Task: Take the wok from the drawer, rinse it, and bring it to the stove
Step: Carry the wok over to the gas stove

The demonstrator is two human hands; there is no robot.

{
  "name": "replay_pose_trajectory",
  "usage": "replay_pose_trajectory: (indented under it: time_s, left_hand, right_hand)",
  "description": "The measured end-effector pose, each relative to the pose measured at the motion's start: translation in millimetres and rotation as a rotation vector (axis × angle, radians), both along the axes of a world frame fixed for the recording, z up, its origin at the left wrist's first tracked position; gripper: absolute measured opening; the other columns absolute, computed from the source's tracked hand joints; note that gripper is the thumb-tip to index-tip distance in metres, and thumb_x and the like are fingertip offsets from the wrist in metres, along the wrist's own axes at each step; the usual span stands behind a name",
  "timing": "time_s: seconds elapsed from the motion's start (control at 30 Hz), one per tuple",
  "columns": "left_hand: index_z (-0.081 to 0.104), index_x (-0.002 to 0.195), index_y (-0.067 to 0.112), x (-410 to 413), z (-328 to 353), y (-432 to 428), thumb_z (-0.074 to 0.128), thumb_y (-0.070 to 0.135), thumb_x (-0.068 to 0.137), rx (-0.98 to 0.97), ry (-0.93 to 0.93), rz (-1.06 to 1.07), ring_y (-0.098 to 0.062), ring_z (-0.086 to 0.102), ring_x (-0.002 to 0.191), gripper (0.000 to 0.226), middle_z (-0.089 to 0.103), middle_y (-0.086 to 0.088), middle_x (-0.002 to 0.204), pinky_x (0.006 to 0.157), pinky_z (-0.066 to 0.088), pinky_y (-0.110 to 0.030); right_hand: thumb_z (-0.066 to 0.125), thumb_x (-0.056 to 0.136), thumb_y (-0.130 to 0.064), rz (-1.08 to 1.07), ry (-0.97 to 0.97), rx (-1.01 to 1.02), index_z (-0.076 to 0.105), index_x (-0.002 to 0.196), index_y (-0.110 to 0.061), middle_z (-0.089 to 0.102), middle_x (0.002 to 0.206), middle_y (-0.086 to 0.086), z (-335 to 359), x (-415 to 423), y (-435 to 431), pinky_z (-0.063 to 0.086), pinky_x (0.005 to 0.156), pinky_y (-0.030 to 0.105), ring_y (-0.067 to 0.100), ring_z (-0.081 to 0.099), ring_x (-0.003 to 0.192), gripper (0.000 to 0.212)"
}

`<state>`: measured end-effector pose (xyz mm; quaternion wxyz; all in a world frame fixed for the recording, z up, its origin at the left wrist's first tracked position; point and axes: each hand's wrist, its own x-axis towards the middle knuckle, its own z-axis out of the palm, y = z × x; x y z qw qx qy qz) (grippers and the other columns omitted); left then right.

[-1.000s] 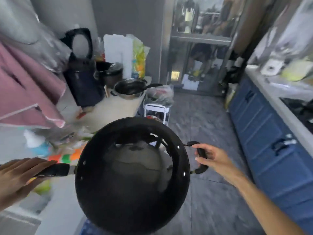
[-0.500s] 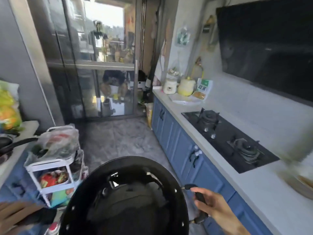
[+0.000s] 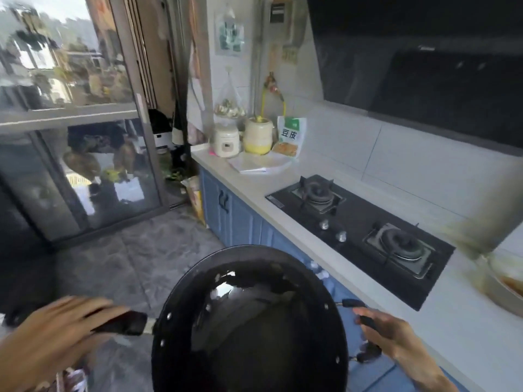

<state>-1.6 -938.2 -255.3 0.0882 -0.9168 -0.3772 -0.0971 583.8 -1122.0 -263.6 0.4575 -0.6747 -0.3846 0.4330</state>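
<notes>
A large black wok (image 3: pixel 249 329) hangs in the air low in the middle of the head view, its wet inside glinting. My left hand (image 3: pixel 53 338) is shut on its long black handle at the lower left. My right hand (image 3: pixel 393 335) grips the small loop handle on the wok's right side. The black two-burner gas stove (image 3: pixel 359 230) is set into the white counter to the right, just beyond the wok. Both burners are bare.
Blue cabinets (image 3: pixel 235 219) run under the white counter (image 3: pixel 254 188). A rice cooker (image 3: pixel 225 140), a yellow jar (image 3: pixel 258 135) and a food packet (image 3: pixel 290 137) stand at its far end. A bowl (image 3: pixel 506 281) sits at the right edge. Glass sliding doors (image 3: pixel 73 165) close the far left.
The view has swung right from the opposite counter to the stove side. The wok, held in both hands, has come closer to the stove.
</notes>
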Motion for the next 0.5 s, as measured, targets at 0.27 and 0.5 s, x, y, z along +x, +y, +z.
replay_pose_trajectory:
  time_s: [0.27, 0.5]
  left_hand:
    - [0.071, 0.118, 0.040, 77.0, 18.3, 187.6, 0.037, 0.061, 0.092, 0.005, -0.030, -0.080, -0.005, 0.070, 0.083, 0.048, 0.070, 0.021, 0.103, 0.072, 0.049, -0.019]
    - [0.069, 0.113, 0.043, 133.6, 3.5, 347.5, 0.055, 0.053, 0.083, -0.056, -0.062, -0.069, -0.007, 0.073, 0.079, 0.035, 0.070, 0.022, 0.100, 0.063, 0.043, -0.016]
  right_hand:
    - [0.072, 0.084, 0.003, -0.167, -0.032, 0.009, 0.083, 0.097, -0.005, 0.073, 0.081, 0.025, -0.8, 21.8, 137.0, 0.062, 0.061, 0.027, 0.032, 0.070, 0.066, 0.019]
    - [0.072, 0.089, 0.004, -0.121, -0.099, -0.010, 0.078, 0.110, -0.004, 0.078, 0.077, 0.015, -33.7, 85.0, 295.1, 0.061, 0.065, 0.023, 0.037, 0.075, 0.066, 0.023]
